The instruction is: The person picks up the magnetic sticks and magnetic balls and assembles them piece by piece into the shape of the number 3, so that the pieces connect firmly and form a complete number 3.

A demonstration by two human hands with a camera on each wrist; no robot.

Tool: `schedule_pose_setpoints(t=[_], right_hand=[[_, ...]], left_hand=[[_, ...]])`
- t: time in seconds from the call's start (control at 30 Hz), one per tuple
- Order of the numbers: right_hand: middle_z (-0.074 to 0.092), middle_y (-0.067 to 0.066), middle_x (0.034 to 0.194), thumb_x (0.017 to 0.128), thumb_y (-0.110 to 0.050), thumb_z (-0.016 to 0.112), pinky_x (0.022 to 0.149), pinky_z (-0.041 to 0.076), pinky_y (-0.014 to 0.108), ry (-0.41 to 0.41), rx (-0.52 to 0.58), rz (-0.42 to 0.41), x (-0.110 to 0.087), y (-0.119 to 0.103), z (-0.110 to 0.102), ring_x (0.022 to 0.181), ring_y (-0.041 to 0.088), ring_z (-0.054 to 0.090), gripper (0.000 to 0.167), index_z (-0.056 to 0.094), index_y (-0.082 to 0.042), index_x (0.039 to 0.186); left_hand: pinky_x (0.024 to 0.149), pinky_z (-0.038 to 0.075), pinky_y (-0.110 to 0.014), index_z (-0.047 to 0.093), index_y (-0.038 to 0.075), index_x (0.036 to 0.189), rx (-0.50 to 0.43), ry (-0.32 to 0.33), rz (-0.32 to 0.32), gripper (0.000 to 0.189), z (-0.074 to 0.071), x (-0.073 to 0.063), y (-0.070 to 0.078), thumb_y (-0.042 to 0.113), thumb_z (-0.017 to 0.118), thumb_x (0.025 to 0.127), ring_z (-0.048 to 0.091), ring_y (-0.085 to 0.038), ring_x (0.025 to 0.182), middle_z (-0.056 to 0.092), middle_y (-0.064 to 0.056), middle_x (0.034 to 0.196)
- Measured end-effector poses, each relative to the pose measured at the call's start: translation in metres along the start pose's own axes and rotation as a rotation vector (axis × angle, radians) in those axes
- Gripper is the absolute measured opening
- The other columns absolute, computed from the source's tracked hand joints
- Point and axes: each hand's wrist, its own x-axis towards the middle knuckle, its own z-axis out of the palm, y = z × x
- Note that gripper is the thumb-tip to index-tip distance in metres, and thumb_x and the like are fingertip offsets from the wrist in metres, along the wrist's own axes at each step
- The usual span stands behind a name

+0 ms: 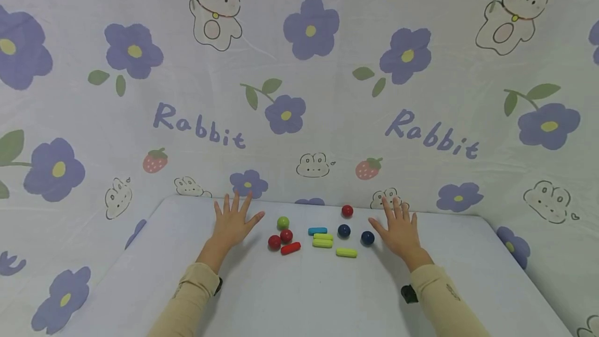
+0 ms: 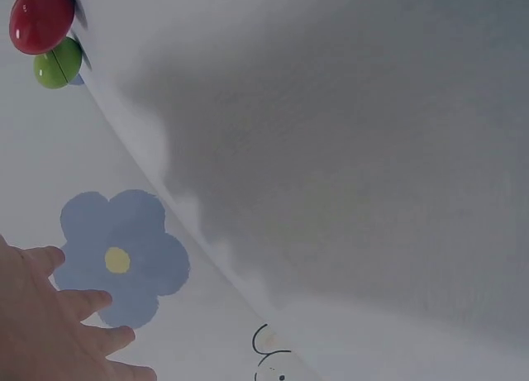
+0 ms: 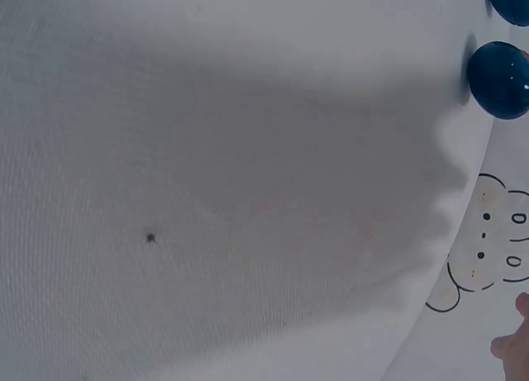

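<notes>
My left hand [image 1: 232, 228] is held with fingers spread to the left of a green ball [image 1: 283, 223], two red balls [image 1: 274, 242] and a red stick [image 1: 290, 248]. Across the table, my right hand [image 1: 400, 233] has its fingers apart beside a dark blue ball [image 1: 367, 238]. Another dark blue ball [image 1: 343, 231] and a lone red ball [image 1: 347, 211] lie farther in. Between the hands are a blue stick [image 1: 317, 231] and three yellow-green sticks [image 1: 346, 253]. Neither hand touches any of these; both cast shadows on the white surface in the wrist views.
The white tabletop [image 1: 281, 295] ends at a cloth backdrop [image 1: 327, 134] printed with flowers and rabbits. The same cloth hangs along the left and right sides. A dark object [image 1: 409, 294] shows at the right wrist, by the sleeve.
</notes>
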Motion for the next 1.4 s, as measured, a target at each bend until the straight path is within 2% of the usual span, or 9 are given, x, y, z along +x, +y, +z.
schedule_pose_setpoints(t=[0.23, 0.37, 0.5, 0.67, 0.9, 1.13, 1.2, 1.27, 1.4], right_hand=[[0.012, 0.029, 0.159, 0.100, -0.053, 0.041, 0.116, 0.014, 0.066, 0.012, 0.163, 0.005, -0.007, -0.006, -0.002, 0.144, 0.054, 0.016, 0.077, 0.013, -0.009, 0.157], [0.012, 0.029, 0.160, 0.100, -0.055, 0.040, 0.115, 0.018, 0.065, -0.012, 0.277, 0.029, -0.010, -0.010, -0.002, 0.144, 0.053, 0.017, 0.078, 0.010, -0.012, 0.157], [0.012, 0.025, 0.161, 0.098, -0.059, 0.040, 0.114, 0.019, 0.065, -0.040, 0.372, 0.056, -0.015, -0.013, -0.002, 0.147, 0.048, 0.015, 0.079, 0.008, -0.018, 0.158], [0.016, 0.019, 0.162, 0.097, -0.058, 0.046, 0.117, 0.021, 0.060, -0.035, 0.494, 0.069, -0.023, -0.016, -0.002, 0.148, 0.041, 0.020, 0.081, 0.010, -0.019, 0.158], [0.030, 0.016, 0.158, 0.095, -0.047, 0.058, 0.116, 0.031, 0.051, 0.018, 0.643, 0.056, -0.036, -0.018, 0.004, 0.142, 0.035, 0.036, 0.077, 0.023, -0.014, 0.155], [0.058, 0.015, 0.136, 0.091, -0.038, 0.068, 0.104, 0.047, 0.042, 0.092, 0.758, -0.008, -0.046, -0.021, 0.007, 0.125, 0.031, 0.057, 0.062, 0.046, -0.013, 0.143], [0.064, 0.014, 0.129, 0.089, -0.036, 0.069, 0.098, 0.052, 0.034, 0.097, 0.793, -0.015, -0.048, -0.022, 0.008, 0.118, 0.025, 0.062, 0.056, 0.053, -0.013, 0.137], [0.068, 0.012, 0.123, 0.088, -0.036, 0.071, 0.092, 0.054, 0.023, 0.080, 0.828, 0.000, -0.050, -0.022, 0.009, 0.109, 0.014, 0.065, 0.052, 0.058, -0.011, 0.133], [0.071, 0.010, 0.119, 0.087, -0.035, 0.072, 0.086, 0.049, 0.012, 0.001, 0.887, 0.054, -0.056, -0.025, 0.008, 0.101, -0.004, 0.062, 0.048, 0.063, -0.009, 0.127]], left_hand=[[0.114, 0.003, -0.071, 0.021, 0.017, 0.156, -0.033, -0.018, 0.006, 0.078, 0.005, -0.005, 0.002, 0.065, 0.035, 0.096, 0.012, -0.050, 0.148, 0.020, -0.023, 0.160], [0.115, 0.005, -0.071, 0.021, 0.017, 0.156, -0.103, -0.044, 0.014, 0.076, 0.005, -0.009, 0.003, 0.063, 0.035, 0.098, 0.015, -0.049, 0.147, 0.022, -0.023, 0.160], [0.115, 0.007, -0.070, 0.023, 0.016, 0.155, -0.193, -0.052, 0.053, 0.073, 0.004, -0.013, 0.005, 0.058, 0.038, 0.099, 0.019, -0.048, 0.146, 0.025, -0.023, 0.159], [0.116, 0.011, -0.067, 0.022, 0.020, 0.156, -0.246, -0.068, 0.094, 0.071, 0.008, -0.017, 0.005, 0.057, 0.040, 0.099, 0.023, -0.044, 0.147, 0.028, -0.021, 0.158], [0.118, 0.020, -0.061, 0.023, 0.021, 0.156, -0.367, -0.072, 0.117, 0.071, 0.010, -0.020, 0.008, 0.058, 0.042, 0.098, 0.026, -0.040, 0.147, 0.031, -0.017, 0.158], [0.119, 0.020, -0.058, 0.025, 0.022, 0.155, -0.534, -0.115, 0.085, 0.075, 0.004, -0.025, 0.014, 0.061, 0.046, 0.095, 0.023, -0.035, 0.149, 0.029, -0.011, 0.160], [0.119, 0.021, -0.057, 0.027, 0.022, 0.155, -0.566, -0.116, 0.079, 0.074, 0.003, -0.026, 0.015, 0.060, 0.048, 0.095, 0.023, -0.035, 0.149, 0.030, -0.011, 0.160], [0.119, 0.021, -0.057, 0.029, 0.021, 0.154, -0.602, -0.108, 0.074, 0.073, 0.002, -0.027, 0.018, 0.057, 0.051, 0.095, 0.024, -0.034, 0.149, 0.031, -0.010, 0.160], [0.117, 0.026, -0.056, 0.035, 0.019, 0.152, -0.680, -0.072, 0.076, 0.069, 0.001, -0.030, 0.023, 0.045, 0.061, 0.093, 0.031, -0.034, 0.146, 0.036, -0.011, 0.157]])
